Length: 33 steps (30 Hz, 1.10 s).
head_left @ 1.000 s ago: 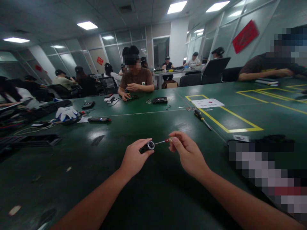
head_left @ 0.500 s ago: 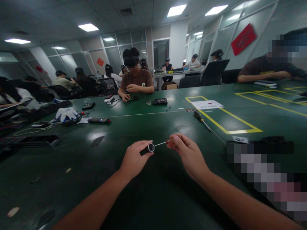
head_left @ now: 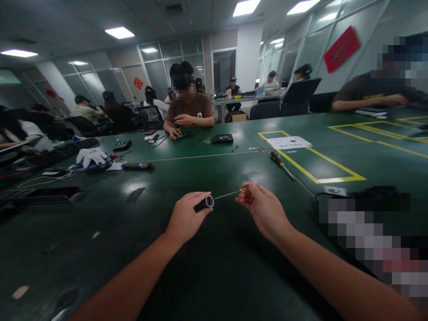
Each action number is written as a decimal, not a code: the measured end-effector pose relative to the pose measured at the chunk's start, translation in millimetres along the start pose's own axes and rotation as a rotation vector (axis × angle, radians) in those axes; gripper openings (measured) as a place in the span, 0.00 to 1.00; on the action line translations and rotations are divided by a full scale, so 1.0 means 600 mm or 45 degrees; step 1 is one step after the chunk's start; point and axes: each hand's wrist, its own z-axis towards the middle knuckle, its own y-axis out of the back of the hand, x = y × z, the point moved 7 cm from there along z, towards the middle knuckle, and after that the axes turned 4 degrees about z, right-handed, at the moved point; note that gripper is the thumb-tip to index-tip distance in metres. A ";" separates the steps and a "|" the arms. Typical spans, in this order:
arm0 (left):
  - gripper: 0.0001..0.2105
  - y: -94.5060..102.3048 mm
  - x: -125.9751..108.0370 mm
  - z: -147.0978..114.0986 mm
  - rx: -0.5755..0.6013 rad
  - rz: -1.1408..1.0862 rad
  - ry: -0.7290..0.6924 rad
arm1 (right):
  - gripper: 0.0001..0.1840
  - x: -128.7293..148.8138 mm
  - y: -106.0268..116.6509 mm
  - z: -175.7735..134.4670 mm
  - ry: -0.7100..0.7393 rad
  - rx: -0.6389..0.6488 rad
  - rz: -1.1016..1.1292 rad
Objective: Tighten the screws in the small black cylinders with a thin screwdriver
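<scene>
My left hand (head_left: pixel 187 215) is closed around a black cylinder with a silver-rimmed round end (head_left: pixel 209 201), which looks like a flashlight body. That end faces right and toward me. Between the fingers of my right hand (head_left: pixel 262 205) is a small screwdriver (head_left: pixel 240 191) with a reddish, see-through handle. Its thin metal shaft points left, and the tip lies at the rim of the cylinder; whether it touches cannot be made out. Both hands are raised over the green table (head_left: pixel 200 276).
A yellow-and-black screwdriver (head_left: pixel 282 166) lies beyond my right hand, near a white paper sheet (head_left: pixel 289 142). Farther left are a dark rod-shaped tool (head_left: pixel 137 166) and white gloves (head_left: pixel 91 158). Across the table a person (head_left: pixel 190 109) handles small parts beside a black device (head_left: pixel 222 138).
My right hand has shifted slightly right and up with the screwdriver, so more shaft shows between the hands. The left hand keeps its grip on the cylinder, slightly higher in view.
</scene>
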 end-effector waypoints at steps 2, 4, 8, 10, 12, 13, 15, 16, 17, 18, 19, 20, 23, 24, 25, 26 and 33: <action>0.21 -0.001 -0.001 -0.002 0.010 -0.002 0.005 | 0.15 0.003 -0.002 -0.003 0.063 0.019 -0.076; 0.21 -0.002 0.000 -0.003 0.013 0.009 0.005 | 0.17 0.005 -0.006 -0.006 0.115 0.057 -0.162; 0.21 -0.002 0.001 -0.003 0.002 0.022 0.000 | 0.17 0.010 -0.014 -0.012 0.188 0.124 -0.373; 0.21 -0.002 0.002 -0.003 -0.003 0.025 0.004 | 0.16 0.015 -0.018 -0.016 0.230 0.147 -0.480; 0.21 -0.002 0.001 -0.002 0.003 0.027 0.012 | 0.16 0.020 -0.021 -0.019 0.277 0.169 -0.561; 0.21 -0.002 0.001 -0.002 0.006 0.026 0.018 | 0.15 0.021 -0.021 -0.020 0.296 0.176 -0.594; 0.21 -0.002 0.001 -0.002 0.014 0.019 0.033 | 0.15 0.023 -0.021 -0.022 0.317 0.179 -0.646; 0.21 -0.002 0.000 -0.002 0.014 0.014 0.039 | 0.15 0.023 -0.021 -0.022 0.323 0.175 -0.665; 0.21 -0.002 0.000 -0.002 0.009 0.009 0.043 | 0.15 0.023 -0.021 -0.022 0.326 0.171 -0.681; 0.21 -0.002 0.000 -0.002 0.003 0.004 0.044 | 0.15 0.023 -0.021 -0.022 0.329 0.167 -0.691; 0.20 -0.002 -0.001 -0.002 -0.004 -0.001 0.042 | 0.15 0.023 -0.021 -0.023 0.332 0.162 -0.696; 0.20 -0.002 -0.002 -0.001 -0.010 -0.005 0.039 | 0.15 0.024 -0.022 -0.023 0.334 0.159 -0.697; 0.20 -0.001 -0.003 0.000 -0.016 -0.011 0.033 | 0.15 0.030 -0.028 -0.026 0.337 0.177 -0.719; 0.20 -0.001 -0.003 0.000 -0.015 -0.010 0.036 | 0.14 0.032 -0.031 -0.027 0.334 0.195 -0.737; 0.20 0.000 -0.002 0.000 -0.014 -0.005 0.039 | 0.14 0.033 -0.034 -0.029 0.328 0.218 -0.747; 0.20 0.000 -0.002 0.000 -0.014 0.001 0.043 | 0.13 0.034 -0.037 -0.031 0.316 0.246 -0.741; 0.19 0.000 -0.002 0.000 0.008 0.062 0.033 | 0.17 0.034 -0.042 -0.036 0.284 0.300 -0.634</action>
